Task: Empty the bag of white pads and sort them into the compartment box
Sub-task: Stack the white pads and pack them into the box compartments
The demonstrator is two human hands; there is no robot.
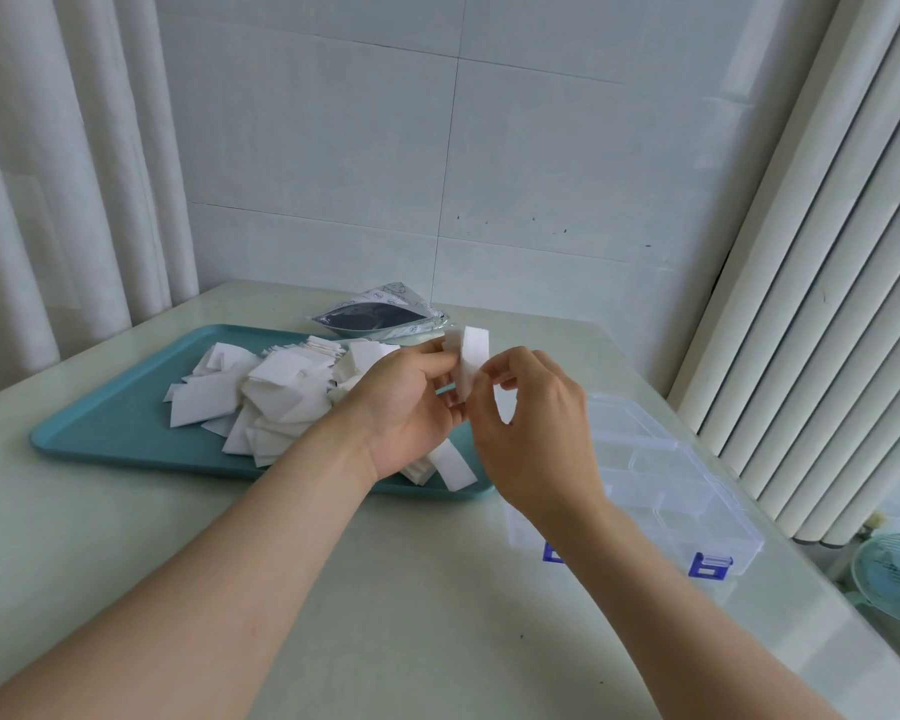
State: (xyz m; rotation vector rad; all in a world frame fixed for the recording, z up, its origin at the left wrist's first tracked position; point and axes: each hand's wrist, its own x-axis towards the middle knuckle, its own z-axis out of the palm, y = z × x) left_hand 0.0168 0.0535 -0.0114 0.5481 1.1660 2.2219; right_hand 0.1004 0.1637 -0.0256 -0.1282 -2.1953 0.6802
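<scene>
Held pads (473, 356) stand upright betw. both hands, over the right end of the tray (115, 433). Left hand (411, 402) has its fingers curled round their lower part from the left. Right hand (531, 423) pinches their right edge w/ thumb and fingertips. At least 2 held pads show, side by side; can't tell if more are tucked behind.

Pile of pads (276, 392) lies loose on the tray, just left of the left hand and partly hidden by it. They are too many and too overlapped to count. 1 long pad (455, 465) sits at the tray's near edge, beside the left wrist.

1 bag (380, 317), silver w/ a dark middle, lies on the tabletop (385, 615) just behind the tray, beyond the hands. 1 compartment box (661, 475), clear plastic w/ 2 blue latches (710, 563), sits right of the tray, partly hidden by the right hand and wrist; no. of compartments can't be counted. 1 tray, 2 hands.
</scene>
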